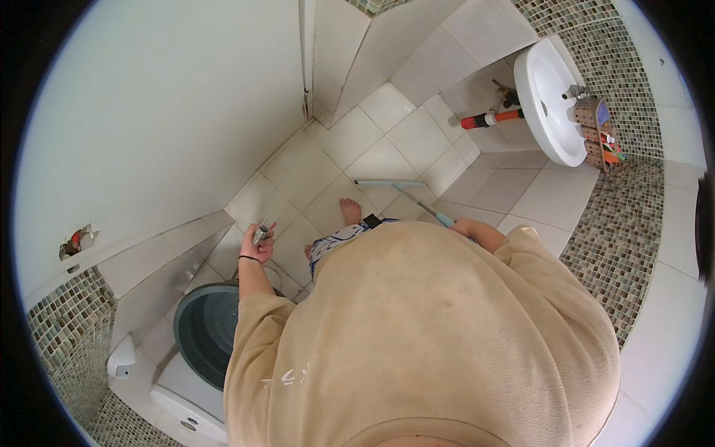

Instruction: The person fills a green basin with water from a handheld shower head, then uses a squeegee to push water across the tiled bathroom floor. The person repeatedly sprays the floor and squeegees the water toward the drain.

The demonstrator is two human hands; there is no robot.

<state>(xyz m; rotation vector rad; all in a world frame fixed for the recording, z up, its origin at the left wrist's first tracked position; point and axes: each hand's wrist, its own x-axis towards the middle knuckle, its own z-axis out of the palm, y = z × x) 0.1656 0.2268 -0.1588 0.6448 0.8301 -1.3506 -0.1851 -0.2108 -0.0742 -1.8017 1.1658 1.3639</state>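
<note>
My left hand [258, 244] grips a chrome handheld sprayer [261, 234], and thin streams of water [264, 215] leave its head towards the tiled floor [301, 162]. On the other side, my right hand [466, 228] is closed around the light-blue grip of a floor squeegee [419, 202]. Its long pale-blue blade [388, 182] lies flat on the tiles, just beyond my bare foot [351, 210]. Part of the squeegee's handle behind my hand is hidden by my body and sleeve.
A large dark-green plastic basin [192, 313] rests over the toilet [184, 405] at my left. A white washbasin [550, 106] with a perforated caddy [592, 134] is on the right wall; an orange-and-red drain pipe [491, 119] juts out below. The white door [167, 112] stands at front left.
</note>
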